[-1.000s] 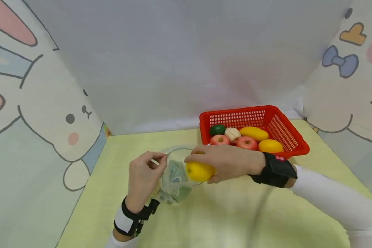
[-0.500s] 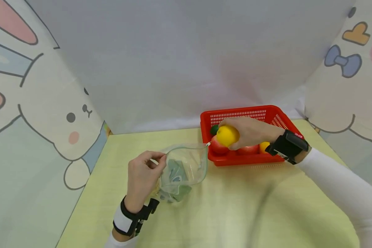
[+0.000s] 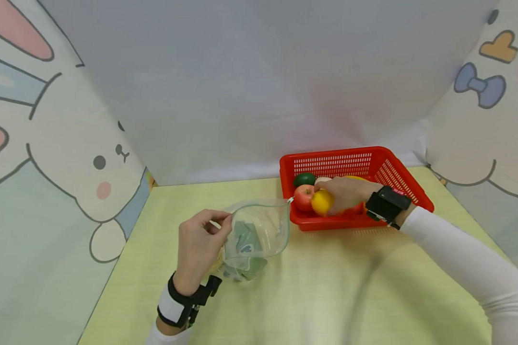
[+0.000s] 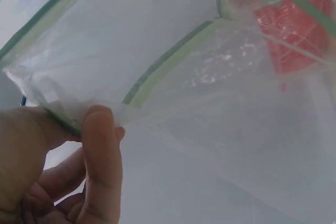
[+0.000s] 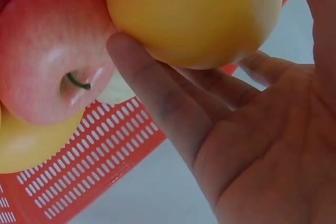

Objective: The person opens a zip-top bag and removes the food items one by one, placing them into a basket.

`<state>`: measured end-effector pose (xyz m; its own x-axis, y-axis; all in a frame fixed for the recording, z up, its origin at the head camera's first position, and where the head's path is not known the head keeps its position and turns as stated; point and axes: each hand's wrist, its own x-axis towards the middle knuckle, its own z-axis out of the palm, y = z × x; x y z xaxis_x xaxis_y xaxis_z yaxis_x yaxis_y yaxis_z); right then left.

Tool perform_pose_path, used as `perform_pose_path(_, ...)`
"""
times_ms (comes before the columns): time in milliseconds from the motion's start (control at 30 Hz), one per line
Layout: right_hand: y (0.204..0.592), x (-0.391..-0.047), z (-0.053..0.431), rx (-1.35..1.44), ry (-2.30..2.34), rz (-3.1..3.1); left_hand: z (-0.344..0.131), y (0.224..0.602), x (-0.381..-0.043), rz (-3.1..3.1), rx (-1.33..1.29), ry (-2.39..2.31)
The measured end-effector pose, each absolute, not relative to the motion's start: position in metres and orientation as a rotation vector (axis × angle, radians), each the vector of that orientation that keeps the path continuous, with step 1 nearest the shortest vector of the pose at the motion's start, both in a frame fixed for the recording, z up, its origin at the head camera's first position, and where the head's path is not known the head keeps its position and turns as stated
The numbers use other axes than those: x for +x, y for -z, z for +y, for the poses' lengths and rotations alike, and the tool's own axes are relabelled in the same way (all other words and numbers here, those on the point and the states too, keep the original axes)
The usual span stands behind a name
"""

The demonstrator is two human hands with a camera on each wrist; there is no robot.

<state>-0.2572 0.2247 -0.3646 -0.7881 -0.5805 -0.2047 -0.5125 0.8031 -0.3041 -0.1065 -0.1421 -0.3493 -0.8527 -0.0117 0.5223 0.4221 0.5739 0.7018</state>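
Note:
A yellow lemon (image 3: 322,202) is at the front of the red plastic basket (image 3: 328,224), beside a red apple (image 3: 303,197). My right hand (image 3: 348,191) holds the lemon from its right side. In the right wrist view the fingers (image 5: 163,103) lie along the lemon (image 5: 194,19), with part of the thumb at the upper right. My left hand (image 3: 202,244) pinches the rim of a clear zip bag (image 3: 256,232) between thumb and index finger. The bag's mouth gapes towards the right, with a green border and a white slider. Greenish print shows through it.
Also in the basket are a green avocado-like fruit (image 3: 304,179), a pale lump (image 3: 323,180) and a long yellow fruit (image 3: 356,178), partly hidden by the right hand. The basket stands at the back right of the pale yellow table (image 3: 311,297). White backdrop walls enclose it.
My right hand has carried the lemon from the bag's mouth rightwards and back, then down into the basket. The left hand has kept its pinch on the bag with hardly any movement.

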Motion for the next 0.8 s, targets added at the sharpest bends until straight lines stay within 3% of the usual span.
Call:
perform_pose_path(267,0.36,-0.251,0.223,-0.865,0.312,2.692,-0.142,0.351,-0.106,-2.327,-0.346,1.235)
perform_pose_path(467,0.33,-0.231,0.21,-0.958,0.415,2.825,-0.142,0.352,-0.107,-2.321,-0.346,1.247)
perform_pose_path(633,0.304,-0.198,0.179,-1.201,0.574,2.845,-0.141,0.352,-0.107,-2.318,-0.345,1.246)
perform_pose_path(800,0.308,-0.169,0.138,-1.55,0.563,2.718,-0.142,0.352,-0.106,-2.306,-0.367,1.249)
